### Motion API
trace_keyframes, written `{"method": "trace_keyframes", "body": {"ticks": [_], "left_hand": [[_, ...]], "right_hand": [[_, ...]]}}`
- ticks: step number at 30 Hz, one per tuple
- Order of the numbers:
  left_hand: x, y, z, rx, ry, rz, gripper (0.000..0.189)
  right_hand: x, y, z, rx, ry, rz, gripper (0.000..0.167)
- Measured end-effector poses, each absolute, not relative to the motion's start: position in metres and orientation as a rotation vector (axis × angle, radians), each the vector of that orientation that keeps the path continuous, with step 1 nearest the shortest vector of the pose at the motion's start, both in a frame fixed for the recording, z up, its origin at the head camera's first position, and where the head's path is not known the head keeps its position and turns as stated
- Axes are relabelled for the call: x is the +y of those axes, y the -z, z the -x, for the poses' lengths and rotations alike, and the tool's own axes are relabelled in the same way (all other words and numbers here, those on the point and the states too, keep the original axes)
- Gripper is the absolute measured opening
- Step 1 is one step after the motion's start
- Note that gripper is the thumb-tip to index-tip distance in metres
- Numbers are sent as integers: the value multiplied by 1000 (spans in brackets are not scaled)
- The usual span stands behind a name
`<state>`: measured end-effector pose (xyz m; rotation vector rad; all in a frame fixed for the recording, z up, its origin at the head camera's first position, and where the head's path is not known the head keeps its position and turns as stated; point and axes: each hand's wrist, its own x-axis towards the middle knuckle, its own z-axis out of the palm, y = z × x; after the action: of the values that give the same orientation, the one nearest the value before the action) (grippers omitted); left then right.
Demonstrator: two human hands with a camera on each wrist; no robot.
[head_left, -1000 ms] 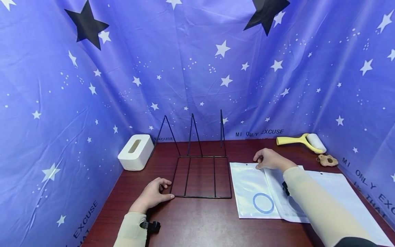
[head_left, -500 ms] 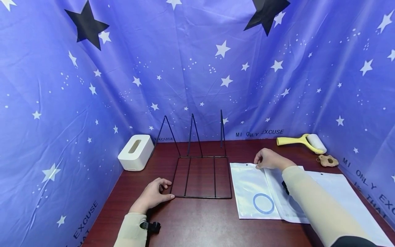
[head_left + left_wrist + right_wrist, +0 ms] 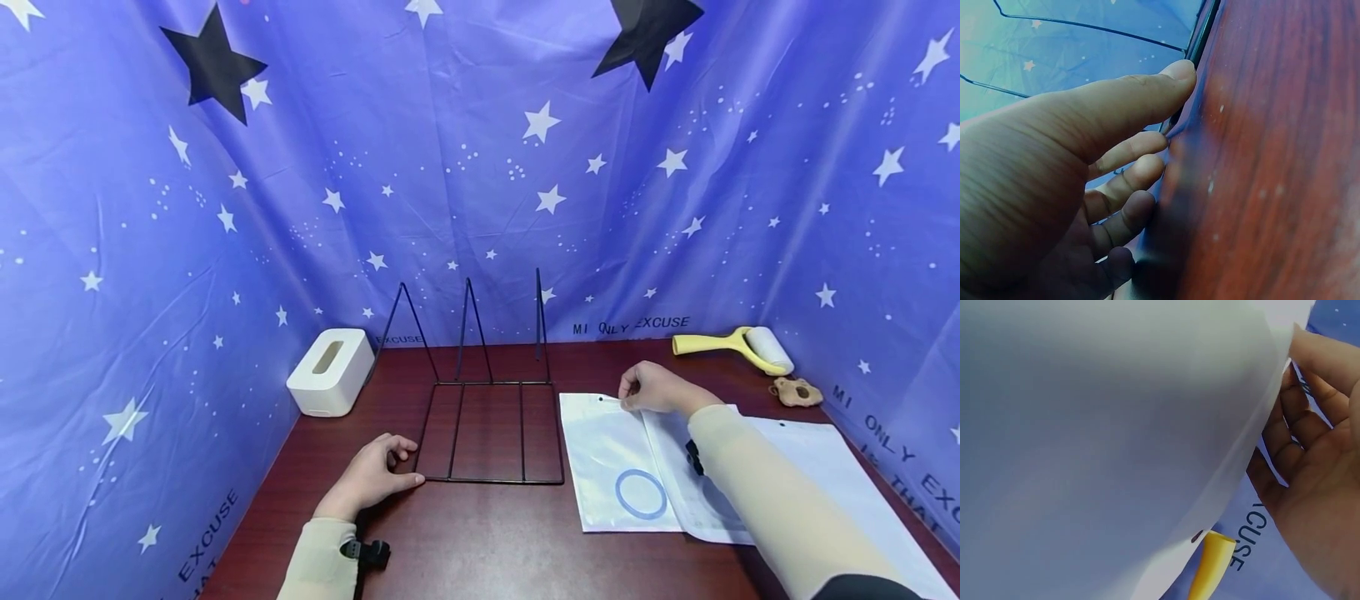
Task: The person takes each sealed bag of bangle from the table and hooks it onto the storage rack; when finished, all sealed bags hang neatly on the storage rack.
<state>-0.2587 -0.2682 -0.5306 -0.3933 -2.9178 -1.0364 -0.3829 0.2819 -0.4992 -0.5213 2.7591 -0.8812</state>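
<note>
My left hand [image 3: 369,475] is at the near left corner of a black wire rack [image 3: 522,433], thumb and fingers on either side of its bottom wire. In the left wrist view the thumb lies against the rack's dark bar [image 3: 1202,37], with the fingers curled below. On the other side, my right hand [image 3: 660,389] pinches the upper edge of a white plastic zip bag [image 3: 671,454]. That bag partly covers another white zip bag [image 3: 596,450] with a blue ring [image 3: 618,492] on it. In the right wrist view the pinched bag [image 3: 1116,444] bulges across the frame.
A further white bag [image 3: 810,458] lies under my right forearm. Behind stand a white tissue box [image 3: 330,371], a yellow-handled lint roller [image 3: 720,340] and a small brown bear-shaped piece [image 3: 797,391]. A blue star-patterned curtain [image 3: 480,208] surrounds the red-brown table [image 3: 480,542].
My right fingers have shifted very slightly right, and the bag edge beside them sits a little higher. My left hand and the rack stay as they were.
</note>
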Motion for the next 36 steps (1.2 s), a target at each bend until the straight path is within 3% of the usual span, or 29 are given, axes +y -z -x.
{"method": "trace_keyframes", "body": {"ticks": [11, 24, 36], "left_hand": [[-268, 527, 259, -2918, 1054, 397, 47], [-270, 530, 259, -2924, 1024, 407, 47], [-270, 531, 258, -2921, 1011, 422, 47]], "right_hand": [[280, 496, 380, 2778, 1131, 476, 15], [270, 477, 370, 2822, 1186, 471, 3], [267, 450, 341, 2863, 1387, 476, 20]]}}
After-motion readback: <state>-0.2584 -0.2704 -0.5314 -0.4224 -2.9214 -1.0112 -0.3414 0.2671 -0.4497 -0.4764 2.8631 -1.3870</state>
